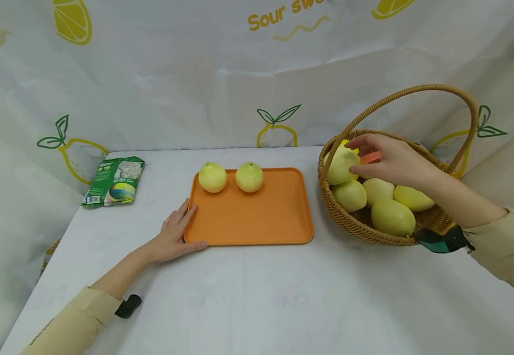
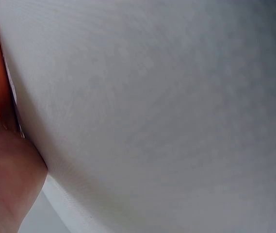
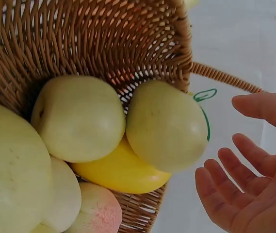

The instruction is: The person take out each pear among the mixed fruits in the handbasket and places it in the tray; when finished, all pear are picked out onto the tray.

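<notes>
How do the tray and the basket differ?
The tray is flat, smooth and orange; the basket is deep, brown and woven, with an arched handle. The tray carries two yellow-green fruits; the basket holds more. The left hand touches the tray; the right hand hovers over the basket. Both hold fruit.

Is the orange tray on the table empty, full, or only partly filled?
Partly filled: two yellow-green fruits sit at the far edge of the orange tray, while its middle and right side are bare.

Pale-green pear [image 1: 340,168], apparently, in basket [image 1: 348,228]
</notes>
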{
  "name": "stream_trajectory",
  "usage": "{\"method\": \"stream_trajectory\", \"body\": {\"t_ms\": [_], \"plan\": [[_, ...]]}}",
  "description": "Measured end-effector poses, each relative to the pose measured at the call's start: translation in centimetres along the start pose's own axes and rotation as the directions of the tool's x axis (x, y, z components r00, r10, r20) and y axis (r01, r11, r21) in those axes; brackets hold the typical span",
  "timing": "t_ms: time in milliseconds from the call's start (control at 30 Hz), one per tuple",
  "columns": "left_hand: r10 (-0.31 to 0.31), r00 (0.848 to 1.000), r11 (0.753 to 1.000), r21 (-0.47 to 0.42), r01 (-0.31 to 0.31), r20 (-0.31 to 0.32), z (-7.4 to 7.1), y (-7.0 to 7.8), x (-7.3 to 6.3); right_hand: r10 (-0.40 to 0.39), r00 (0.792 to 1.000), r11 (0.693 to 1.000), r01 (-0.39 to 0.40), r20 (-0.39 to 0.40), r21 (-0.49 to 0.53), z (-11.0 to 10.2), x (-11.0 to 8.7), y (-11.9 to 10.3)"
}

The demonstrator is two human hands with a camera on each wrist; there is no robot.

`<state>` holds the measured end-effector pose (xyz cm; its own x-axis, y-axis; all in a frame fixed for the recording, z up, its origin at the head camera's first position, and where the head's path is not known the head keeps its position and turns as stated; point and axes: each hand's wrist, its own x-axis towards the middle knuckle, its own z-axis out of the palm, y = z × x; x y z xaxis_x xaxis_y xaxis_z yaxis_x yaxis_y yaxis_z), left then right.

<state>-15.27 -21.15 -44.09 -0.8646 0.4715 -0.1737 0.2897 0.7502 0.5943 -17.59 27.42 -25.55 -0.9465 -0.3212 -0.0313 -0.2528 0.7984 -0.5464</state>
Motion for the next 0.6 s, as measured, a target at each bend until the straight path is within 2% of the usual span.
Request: {"method": "stream_trajectory", "body": {"t_ms": [100, 267, 600], "plan": [[-0.002, 1.0, 1.0, 0.002, 0.002, -0.001, 0.0, 0.0, 0.0, -0.022, 1.0, 0.999, 0.023, 0.004, -0.043, -0.1, 1.0, 0.2], [-0.006, 1.0, 1.0, 0.006, 0.006, -0.005, 0.0, -0.1, 0.0, -0.028, 0.998, 0.993, 0.035, 0.058, -0.113, -0.1, 2.7, 1.0], [-0.014, 1.0, 1.0, 0.0, 0.014, 0.003, -0.1, 0.2, -0.1, 0.009, 0.983, 0.994, 0.01, 0.184, -0.106, 0.3, 4.4, 2.5]]}}
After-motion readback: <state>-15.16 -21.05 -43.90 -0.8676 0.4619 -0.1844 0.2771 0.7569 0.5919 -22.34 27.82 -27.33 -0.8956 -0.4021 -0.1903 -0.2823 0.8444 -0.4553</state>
